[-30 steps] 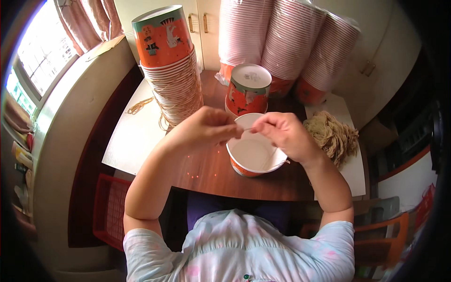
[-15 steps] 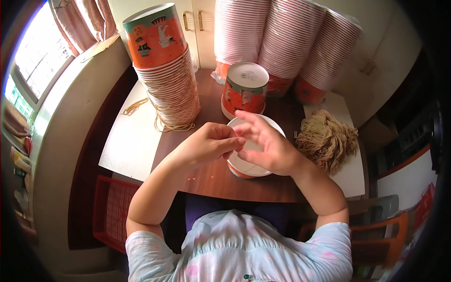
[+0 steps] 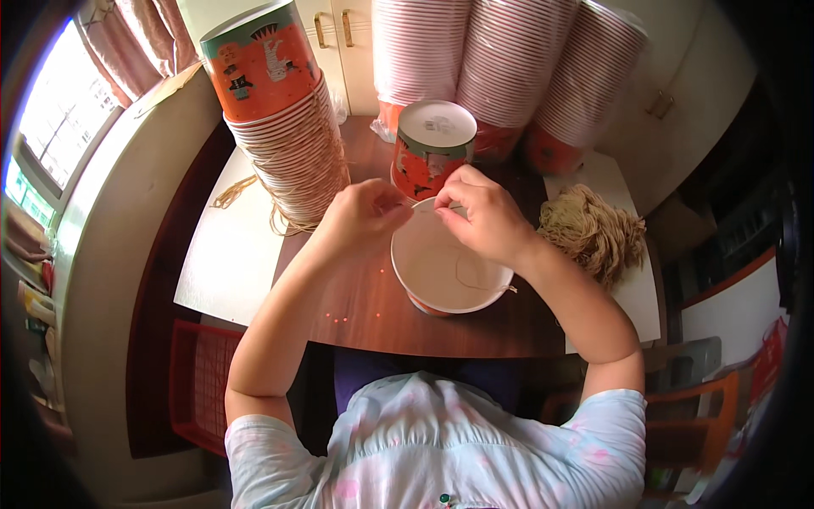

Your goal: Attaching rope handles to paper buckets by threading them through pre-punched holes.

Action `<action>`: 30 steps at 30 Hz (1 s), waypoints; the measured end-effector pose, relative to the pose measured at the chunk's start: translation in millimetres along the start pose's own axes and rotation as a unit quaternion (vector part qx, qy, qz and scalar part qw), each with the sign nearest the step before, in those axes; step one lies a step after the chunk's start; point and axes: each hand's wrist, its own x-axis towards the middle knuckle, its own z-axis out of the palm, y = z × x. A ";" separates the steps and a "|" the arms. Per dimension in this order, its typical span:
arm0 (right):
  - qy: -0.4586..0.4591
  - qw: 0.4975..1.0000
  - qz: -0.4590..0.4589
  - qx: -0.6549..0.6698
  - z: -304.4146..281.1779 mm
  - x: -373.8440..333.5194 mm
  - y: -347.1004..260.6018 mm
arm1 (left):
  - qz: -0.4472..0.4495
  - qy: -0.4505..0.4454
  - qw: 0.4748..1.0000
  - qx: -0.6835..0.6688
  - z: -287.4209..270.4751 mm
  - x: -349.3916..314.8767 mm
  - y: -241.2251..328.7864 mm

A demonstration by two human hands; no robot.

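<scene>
A white-lined paper bucket (image 3: 445, 276) with an orange outside stands upright on the brown table in front of me, its open mouth up. A thin beige string (image 3: 458, 270) curves across its inside, with a knotted end at the right rim. At the far rim, my right hand (image 3: 487, 212) is closed in a pinch on the string. My left hand (image 3: 366, 210) pinches at the far left of the same rim; what lies between its fingertips is too small to make out. Behind my hands, an upside-down orange and green bucket (image 3: 434, 144) shows its white base.
A tall stack of buckets (image 3: 288, 144) draped with strings rises at left. Plastic-wrapped bucket stacks (image 3: 517, 76) stand at the back. A heap of beige strings (image 3: 593, 233) lies at right. A red crate (image 3: 203, 382) sits below the table's left side.
My hands have moved apart and away from me to the bucket's far rim. My right fingers, spread before, are now pinched. More of the bucket's inside and the string show.
</scene>
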 end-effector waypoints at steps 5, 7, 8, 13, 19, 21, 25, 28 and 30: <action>-0.049 0.990 -0.038 -0.127 -1.8 7.2 36.4 | 0.056 0.027 0.979 0.196 24.8 6.6 -9.1; -0.142 0.981 0.007 -0.131 1.3 11.1 40.0 | 0.054 0.049 0.966 0.247 33.8 13.2 -14.4; -0.141 0.981 0.005 -0.130 2.2 10.0 38.2 | 0.054 0.051 0.966 0.249 33.2 13.1 -15.6; -0.057 0.992 -0.042 -0.107 11.3 -7.4 27.2 | 0.023 0.081 0.970 0.229 33.0 8.5 -21.8; -0.021 0.990 -0.067 -0.119 12.8 -12.2 23.2 | 0.044 0.076 0.980 0.176 33.2 4.5 -22.3; -0.019 0.991 -0.068 -0.116 12.6 -12.0 23.2 | 0.042 0.061 0.985 0.155 32.7 4.4 -23.0; -0.019 0.990 -0.078 -0.113 13.6 -12.4 23.3 | 0.051 0.055 0.991 0.110 30.8 1.7 -28.4; -0.026 0.990 -0.086 -0.112 14.3 -13.3 23.9 | 0.026 0.040 0.994 0.102 31.4 -2.2 -28.8; -0.032 0.989 -0.089 -0.115 14.9 -13.6 24.8 | 0.006 0.037 0.995 0.097 33.3 -5.4 -24.1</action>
